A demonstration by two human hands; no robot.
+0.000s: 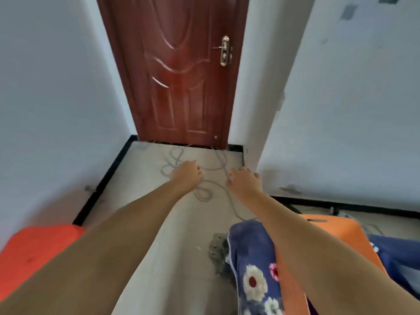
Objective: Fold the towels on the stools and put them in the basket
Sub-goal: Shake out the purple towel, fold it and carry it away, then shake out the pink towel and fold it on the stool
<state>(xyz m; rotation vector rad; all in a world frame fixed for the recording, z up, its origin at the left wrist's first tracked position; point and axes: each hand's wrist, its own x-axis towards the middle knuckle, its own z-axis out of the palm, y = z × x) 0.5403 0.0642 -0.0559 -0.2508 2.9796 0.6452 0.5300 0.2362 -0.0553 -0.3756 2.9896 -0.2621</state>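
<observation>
Both my arms stretch forward over the floor. My left hand (187, 175) has its fingers curled loosely and holds nothing. My right hand (242, 180) is beside it, fingers bent down and apart, also without anything in it. A dark blue towel with white flowers (252, 267) hangs over the edge of an orange stool (336, 226) at the lower right, under my right forearm. Another dark blue cloth (400, 253) lies on that stool's far side. A second orange stool (34, 248) sits at the lower left. No basket is in view.
A closed brown door (181, 71) stands ahead between white walls. A grey cable (202, 192) loops over the pale floor below my hands. A dark grey rag-like object (218, 251) lies on the floor beside the flowered towel.
</observation>
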